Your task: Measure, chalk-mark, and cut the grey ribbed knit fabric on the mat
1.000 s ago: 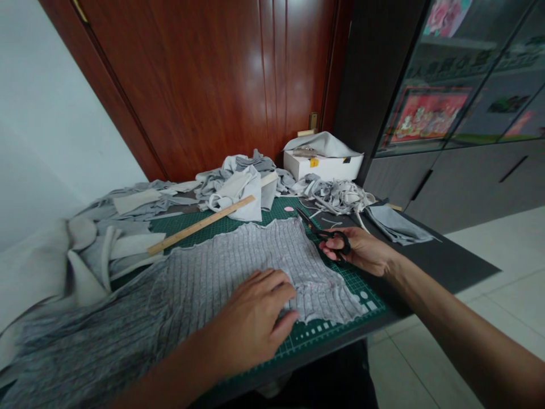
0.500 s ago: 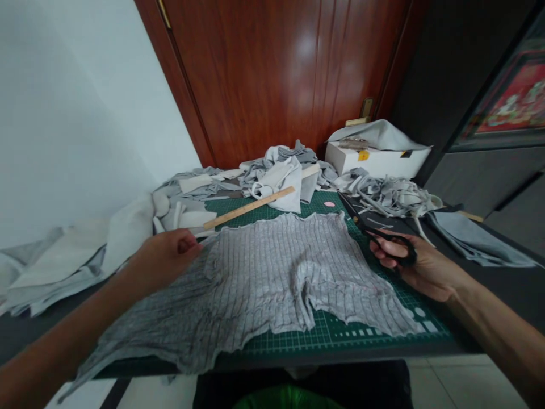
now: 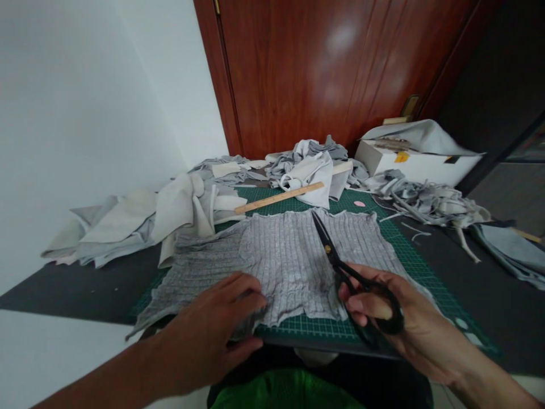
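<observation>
A grey ribbed knit fabric (image 3: 281,255) lies spread on a green cutting mat (image 3: 409,261). My left hand (image 3: 213,335) pinches the fabric's near edge between thumb and fingers. My right hand (image 3: 400,324) grips black scissors (image 3: 340,267) by the handles, blades shut and pointing away over the fabric's middle. The scissor tips rest close to the fabric's far edge.
A wooden ruler (image 3: 279,197) lies at the mat's far side among grey fabric scraps (image 3: 306,165). Pale folded cloth pieces (image 3: 140,218) pile up on the left. A white box (image 3: 419,162) and tangled grey strips (image 3: 426,199) sit at the right. A wooden door (image 3: 332,74) stands behind.
My left hand moved from the fabric's far left edge to its near edge and gripped it. My right hand brought the scissors from the mat's right side over the fabric. The view swung left.
</observation>
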Demonstrator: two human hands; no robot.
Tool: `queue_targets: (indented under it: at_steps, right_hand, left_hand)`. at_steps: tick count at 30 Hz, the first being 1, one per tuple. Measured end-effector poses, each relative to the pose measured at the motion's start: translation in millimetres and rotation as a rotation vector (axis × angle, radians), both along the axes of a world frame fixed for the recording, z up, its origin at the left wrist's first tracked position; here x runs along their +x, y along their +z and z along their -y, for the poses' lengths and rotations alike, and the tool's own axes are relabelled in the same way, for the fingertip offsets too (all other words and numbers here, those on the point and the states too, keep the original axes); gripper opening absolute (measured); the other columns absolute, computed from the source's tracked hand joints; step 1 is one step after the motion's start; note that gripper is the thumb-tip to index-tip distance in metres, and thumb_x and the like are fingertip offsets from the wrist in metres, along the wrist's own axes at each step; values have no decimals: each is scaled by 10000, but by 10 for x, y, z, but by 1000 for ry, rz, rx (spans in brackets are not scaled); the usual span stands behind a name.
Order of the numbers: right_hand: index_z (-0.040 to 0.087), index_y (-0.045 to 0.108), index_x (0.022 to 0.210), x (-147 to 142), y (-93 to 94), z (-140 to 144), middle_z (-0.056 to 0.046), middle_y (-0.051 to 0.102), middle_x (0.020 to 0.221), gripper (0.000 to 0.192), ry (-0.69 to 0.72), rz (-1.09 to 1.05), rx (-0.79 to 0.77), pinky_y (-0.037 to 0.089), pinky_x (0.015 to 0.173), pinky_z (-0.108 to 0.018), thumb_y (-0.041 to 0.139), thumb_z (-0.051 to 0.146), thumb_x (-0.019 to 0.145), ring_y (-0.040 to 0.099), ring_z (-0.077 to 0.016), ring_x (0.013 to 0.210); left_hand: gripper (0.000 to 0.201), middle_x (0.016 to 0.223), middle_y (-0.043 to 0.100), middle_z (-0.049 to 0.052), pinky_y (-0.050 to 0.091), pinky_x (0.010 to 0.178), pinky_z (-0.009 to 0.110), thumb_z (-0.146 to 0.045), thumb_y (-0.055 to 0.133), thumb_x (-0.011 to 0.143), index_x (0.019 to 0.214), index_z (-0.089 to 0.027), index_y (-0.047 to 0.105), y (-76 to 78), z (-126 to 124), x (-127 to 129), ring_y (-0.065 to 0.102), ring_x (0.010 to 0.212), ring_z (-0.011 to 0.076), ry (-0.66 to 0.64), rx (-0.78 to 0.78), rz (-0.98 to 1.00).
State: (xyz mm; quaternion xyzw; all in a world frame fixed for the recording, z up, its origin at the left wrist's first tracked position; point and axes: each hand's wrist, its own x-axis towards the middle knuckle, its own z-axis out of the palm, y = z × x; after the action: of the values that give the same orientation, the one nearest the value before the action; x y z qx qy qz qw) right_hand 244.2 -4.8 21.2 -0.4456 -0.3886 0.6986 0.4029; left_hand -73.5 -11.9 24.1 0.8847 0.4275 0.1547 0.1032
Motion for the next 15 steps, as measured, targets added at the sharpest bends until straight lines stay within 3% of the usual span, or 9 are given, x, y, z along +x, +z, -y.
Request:
queue_targets:
  at_steps: [4,8,12,15]
  right_hand:
    - [174,770,956,-255,-66,153,-17,697,903,392,20,-20,-17,454,581,-202,980,366,687,600,-97,644]
    - [175,762,961,-384,-93,180,-12,703,894,433,37,9,-34,453,590,-220,989,341,631,619,-104,621]
    - [169,730,976,-406,-103,99,0,695,844,475,6,51,-5,426,578,-224,989,342,617,601,-100,593]
    - [166,709,1010,-359,-130,24,10,681,824,513,-27,60,50,416,582,-228,991,361,627,588,-97,590]
  left_hand:
    - [353,1353,634,102,551,1061,436,-241,729,912,1259,-276,673,-207,68,-70,622,1249,283,-54,-6,21]
    - [341,1544,558,125,409,1219,540,-329,620,1003,1337,-271,654,-225,-124,-74,471,1478,333,-62,60,48]
    - [500,1677,446,136,277,1277,610,-358,497,1055,1534,-216,517,-124,-621,-28,330,1592,341,75,59,-21]
    - [464,1630,509,144,347,1250,520,-271,490,1046,1497,-184,552,-81,-1163,28,428,1542,299,252,49,-105]
